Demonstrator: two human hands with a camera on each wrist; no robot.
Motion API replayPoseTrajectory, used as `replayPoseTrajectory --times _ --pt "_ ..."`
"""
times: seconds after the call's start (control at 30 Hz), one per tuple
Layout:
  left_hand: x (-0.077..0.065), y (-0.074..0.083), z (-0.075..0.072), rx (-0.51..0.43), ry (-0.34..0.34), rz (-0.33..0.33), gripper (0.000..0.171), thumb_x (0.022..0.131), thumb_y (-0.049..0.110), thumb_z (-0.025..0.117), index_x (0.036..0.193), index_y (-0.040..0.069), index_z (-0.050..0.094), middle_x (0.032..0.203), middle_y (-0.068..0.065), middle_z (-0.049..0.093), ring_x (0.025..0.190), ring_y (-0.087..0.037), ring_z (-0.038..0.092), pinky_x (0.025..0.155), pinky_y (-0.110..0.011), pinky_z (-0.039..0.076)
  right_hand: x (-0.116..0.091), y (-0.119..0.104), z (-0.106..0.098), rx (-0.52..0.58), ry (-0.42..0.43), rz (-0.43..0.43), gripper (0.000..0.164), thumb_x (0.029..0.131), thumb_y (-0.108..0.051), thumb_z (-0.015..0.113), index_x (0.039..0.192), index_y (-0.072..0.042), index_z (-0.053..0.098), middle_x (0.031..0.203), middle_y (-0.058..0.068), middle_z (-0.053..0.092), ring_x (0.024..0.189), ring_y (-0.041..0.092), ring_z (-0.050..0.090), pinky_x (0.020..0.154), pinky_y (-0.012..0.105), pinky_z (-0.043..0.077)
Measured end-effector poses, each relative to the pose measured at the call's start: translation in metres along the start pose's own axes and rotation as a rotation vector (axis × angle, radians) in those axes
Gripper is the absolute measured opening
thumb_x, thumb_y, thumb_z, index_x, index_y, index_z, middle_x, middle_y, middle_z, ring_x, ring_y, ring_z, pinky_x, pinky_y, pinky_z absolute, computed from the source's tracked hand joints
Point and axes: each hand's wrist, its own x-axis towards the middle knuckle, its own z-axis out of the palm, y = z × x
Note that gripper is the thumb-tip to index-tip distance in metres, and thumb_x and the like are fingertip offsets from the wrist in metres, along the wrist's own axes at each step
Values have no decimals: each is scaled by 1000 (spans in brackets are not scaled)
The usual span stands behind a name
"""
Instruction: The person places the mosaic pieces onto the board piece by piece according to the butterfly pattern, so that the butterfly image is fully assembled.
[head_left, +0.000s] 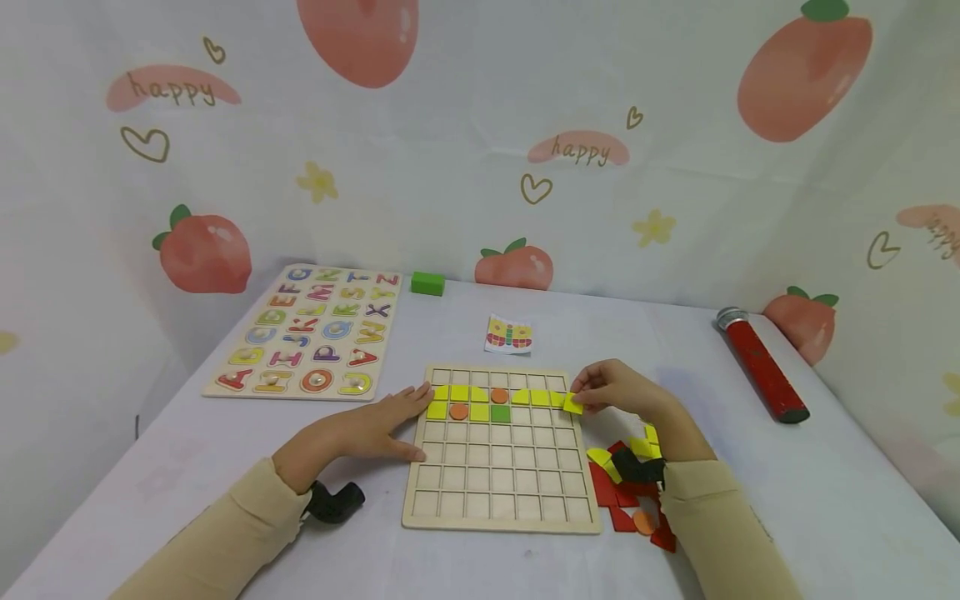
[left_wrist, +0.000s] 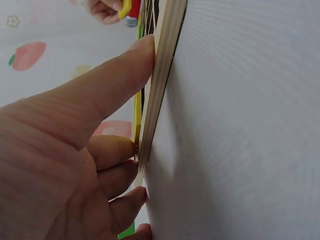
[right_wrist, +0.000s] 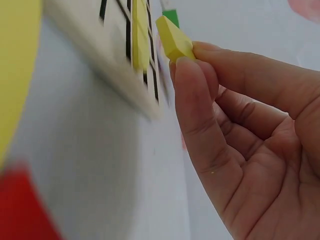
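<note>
From my remote station, nearest to me come two beige sleeves (head_left: 217, 533), with a black wrist mount (head_left: 341, 502) showing beside the left one. By the right sleeve I see loose red pieces (head_left: 603, 485), an orange disc (head_left: 643, 522) and some yellow pieces (head_left: 641, 447), heaped just beside the wooden grid board (head_left: 495, 526) on the white table (head_left: 465, 571). The person's left hand (head_left: 360, 429) lies along the board's left side, fingers extended and thumb apart, touching the edge without gripping it. The person's right hand (head_left: 621, 392) pinches a yellow square (head_left: 573, 404) between thumb and fingertips; my right wrist view shows it tilted and raised off the board, near its right edge. The board's second row from the far side holds yellow pieces either side of an orange disc; the third has two yellow, one orange and a green square (head_left: 500, 413). Past it I have a butterfly card (head_left: 509, 335), a letter puzzle (head_left: 288, 394) on the left, a red microphone (head_left: 765, 367) on the right, then a green block (head_left: 427, 283) before the peach-printed cloth (head_left: 450, 167).
</note>
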Motion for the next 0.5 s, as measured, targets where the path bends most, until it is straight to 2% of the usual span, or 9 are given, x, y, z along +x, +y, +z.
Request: replayPoseTrajectory --times 0.3,0.5 --pt "0 0 0 9 2 15 95 79 48 68 150 12 15 158 -5 10 146 -26 5 119 -45 9 21 -18 22 13 -61 -31 19 89 -12 62 96 5 61 85 7 64 69 14 62 71 29 57" --pt "0 0 -1 -6 0 27 95 80 48 67 150 10 15 158 -6 9 146 -28 5 119 -47 8 31 -27 35 18 -102 -29 17 87 -11 64 95 4 64 81 4 65 67 13 61 68 27 56"
